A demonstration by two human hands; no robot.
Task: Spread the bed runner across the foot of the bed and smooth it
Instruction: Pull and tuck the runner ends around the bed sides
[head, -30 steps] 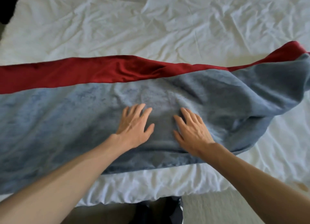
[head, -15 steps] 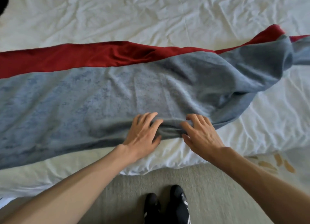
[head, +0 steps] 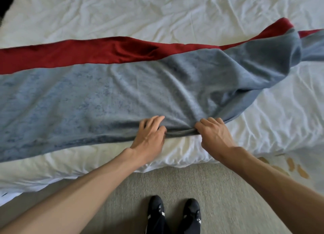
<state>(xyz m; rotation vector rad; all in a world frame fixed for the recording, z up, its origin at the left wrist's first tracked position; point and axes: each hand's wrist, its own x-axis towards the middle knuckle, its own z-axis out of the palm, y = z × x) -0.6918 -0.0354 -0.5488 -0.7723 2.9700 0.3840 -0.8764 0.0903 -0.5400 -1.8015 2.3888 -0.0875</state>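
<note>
A blue-grey bed runner with a red band along its far edge lies across the white bed. Its left part lies fairly flat; its right part is bunched into folds and narrows toward the right edge of view. My left hand grips the runner's near edge, fingers curled into the cloth. My right hand grips the same edge a short way to the right, with a small ridge of fabric gathered between the two hands.
The wrinkled white cover hangs over the near bed edge. Beige carpet lies below, with my two black shoes on it. A patterned patch with tan marks shows at the right.
Both hands slid from flat on the middle of the runner back to its near edge and curled onto it. The runner's near edge has come toward me, and my view has tipped down.
</note>
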